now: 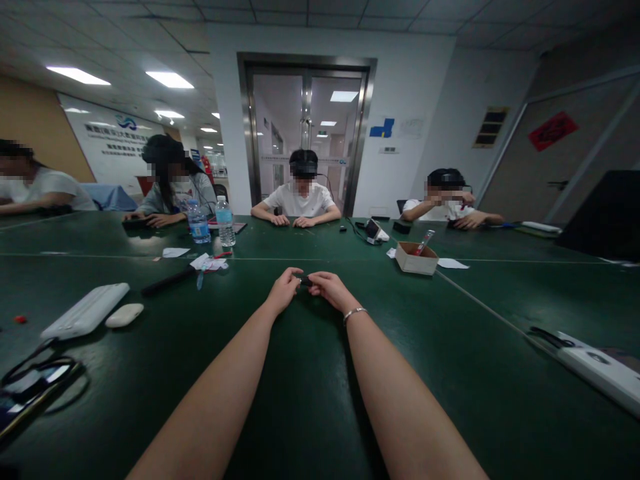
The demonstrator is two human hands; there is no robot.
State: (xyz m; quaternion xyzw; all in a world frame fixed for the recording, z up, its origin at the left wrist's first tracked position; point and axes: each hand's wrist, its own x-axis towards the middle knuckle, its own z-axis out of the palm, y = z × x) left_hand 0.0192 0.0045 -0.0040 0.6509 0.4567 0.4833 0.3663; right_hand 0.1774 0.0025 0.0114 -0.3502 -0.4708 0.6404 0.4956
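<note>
Both of my arms stretch forward over the dark green table [310, 373]. Between my hands is a small black object [304, 280], too small here to tell its kind. My left hand [286, 288] pinches its left end, where a small bright spot shows. My right hand [327, 288], with a silver bracelet [354, 313] at the wrist, has its fingers closed on the right end. The fingertips of the two hands are close together, just above or on the tabletop.
At left lie a white power bank [87, 310], a white oval case [125, 315], glasses [37, 373] and a phone. Two water bottles [225, 223], paper scraps [209, 263] and a small box [417, 260] stand farther back. A white device [600, 367] lies right. Several people sit opposite.
</note>
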